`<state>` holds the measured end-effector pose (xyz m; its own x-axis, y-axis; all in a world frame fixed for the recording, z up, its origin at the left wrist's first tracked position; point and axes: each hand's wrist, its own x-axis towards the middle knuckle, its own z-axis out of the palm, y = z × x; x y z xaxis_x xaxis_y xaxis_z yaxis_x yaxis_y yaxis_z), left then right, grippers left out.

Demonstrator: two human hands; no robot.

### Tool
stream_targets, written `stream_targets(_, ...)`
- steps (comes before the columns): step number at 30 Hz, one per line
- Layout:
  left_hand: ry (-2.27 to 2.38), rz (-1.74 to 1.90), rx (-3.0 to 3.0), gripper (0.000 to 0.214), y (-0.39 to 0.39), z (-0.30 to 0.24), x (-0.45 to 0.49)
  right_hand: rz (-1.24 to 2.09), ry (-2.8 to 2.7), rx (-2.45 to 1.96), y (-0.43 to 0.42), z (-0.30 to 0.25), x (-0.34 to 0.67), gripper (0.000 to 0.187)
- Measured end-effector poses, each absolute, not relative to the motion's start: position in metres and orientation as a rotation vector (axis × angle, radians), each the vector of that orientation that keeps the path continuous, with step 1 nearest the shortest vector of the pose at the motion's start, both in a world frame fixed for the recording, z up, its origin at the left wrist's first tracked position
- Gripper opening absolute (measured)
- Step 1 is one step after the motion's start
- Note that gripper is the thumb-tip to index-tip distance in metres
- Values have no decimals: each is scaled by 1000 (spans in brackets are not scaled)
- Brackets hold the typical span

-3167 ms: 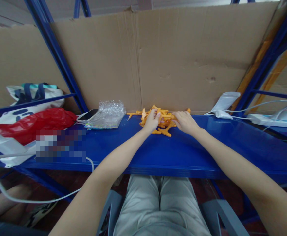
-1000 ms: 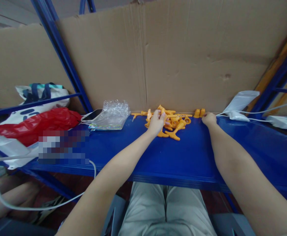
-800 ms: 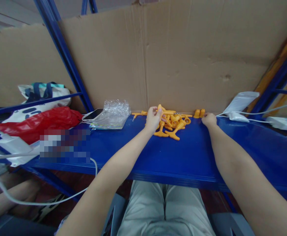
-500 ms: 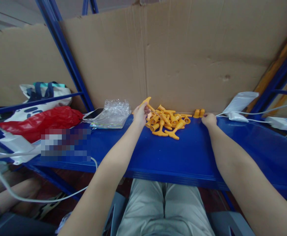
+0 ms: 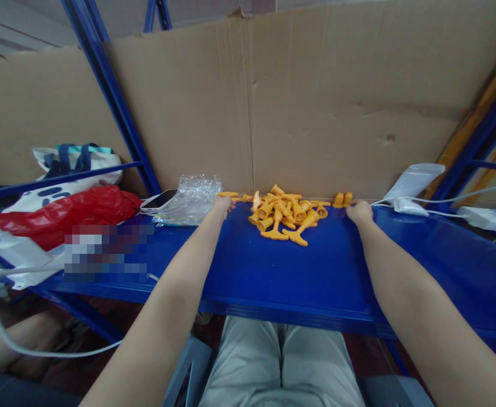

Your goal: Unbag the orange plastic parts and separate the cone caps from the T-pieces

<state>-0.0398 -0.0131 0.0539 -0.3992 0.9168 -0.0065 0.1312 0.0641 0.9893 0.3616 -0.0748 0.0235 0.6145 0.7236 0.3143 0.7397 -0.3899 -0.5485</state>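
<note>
My left hand (image 5: 223,207) is at the back of the blue shelf, left of the pile, with its fingers closed around a yellow T-handled piece (image 5: 227,194). The handle shows above the fingers; the hand covers part of the rest. Several more yellow T-handled pieces with hollow, cup-like ends lie in a loose pile (image 5: 288,212) between my hands. To the right, two small yellow caps (image 5: 343,199) stand upright side by side against the cardboard. My right hand (image 5: 360,212) rests just beside them, fingers curled; whatever they hold is hidden.
Cardboard (image 5: 336,102) walls off the back of the blue shelf (image 5: 281,277). Clear plastic bags (image 5: 192,203) and a phone (image 5: 163,199) lie left. A red bag (image 5: 69,212) sits farther left. White cables and a white plastic pouch (image 5: 413,183) are at right. Another person's leg shows lower left.
My left hand has moved left and down from above the pile, and the yellow T-handled piece is now low by the cardboard. My right hand stays beside the two caps.
</note>
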Motion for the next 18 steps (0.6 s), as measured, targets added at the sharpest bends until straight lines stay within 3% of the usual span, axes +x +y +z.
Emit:
stream_targets(5,1941,1244,1408,6,4,62,-44,-9,-1149,-2171,-73,21,363,32)
stream_targets(9,2233,984,1792,18,11,64,-38,6,-1166,-2167,-74,22,362,36)
stream_targets(18,2311,1019,1708,32,18,53,-25,-44,-1175,-2189,-71,19,365,32)
